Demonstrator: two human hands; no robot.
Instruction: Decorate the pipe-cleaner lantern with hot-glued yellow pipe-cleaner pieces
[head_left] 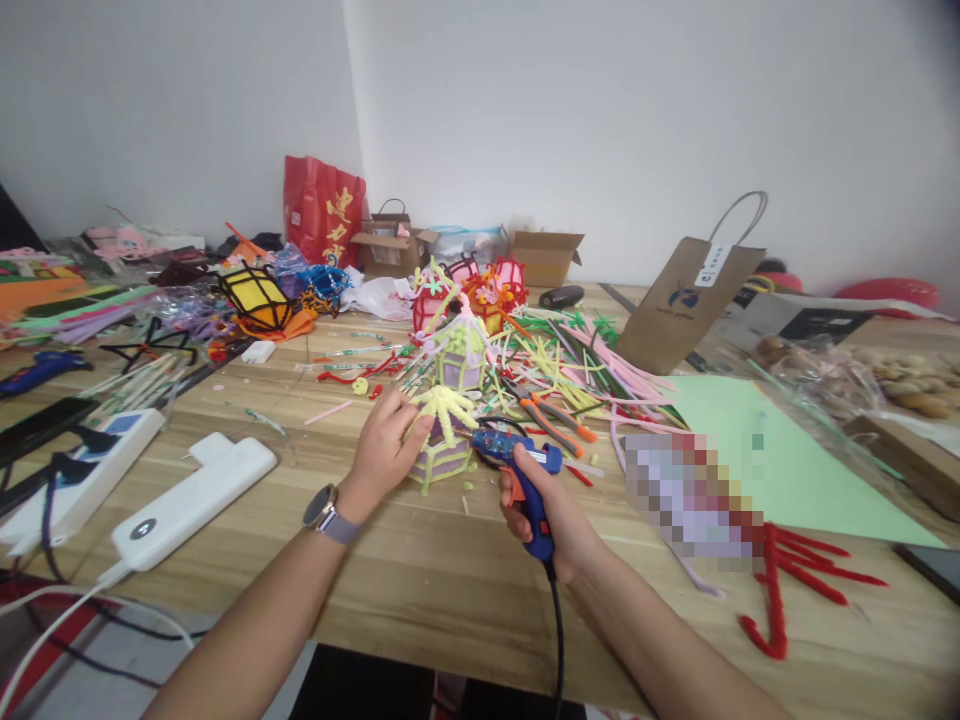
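Note:
My right hand (551,510) is wrapped round the handle of a blue hot glue gun (536,500), its orange trigger under the fingers. The nozzle points left and meets the side of a small lantern (441,462) made of pipe cleaners, with a pale yellow top (444,408) and purple and yellow-green walls. On the lantern's left side, my left hand (388,440) grips the yellow top with closed fingers; some fingertips are hidden behind it. Just behind stands another pipe-cleaner lantern (459,362) in green, purple and pink.
Pliers with orange handles (559,425) lie right of the lantern among loose pipe cleaners (592,370). A white power bank (195,500) and a power strip (82,480) are at left. Green paper (795,460), a brown paper bag (679,305) and red pipe cleaners (776,590) are at right.

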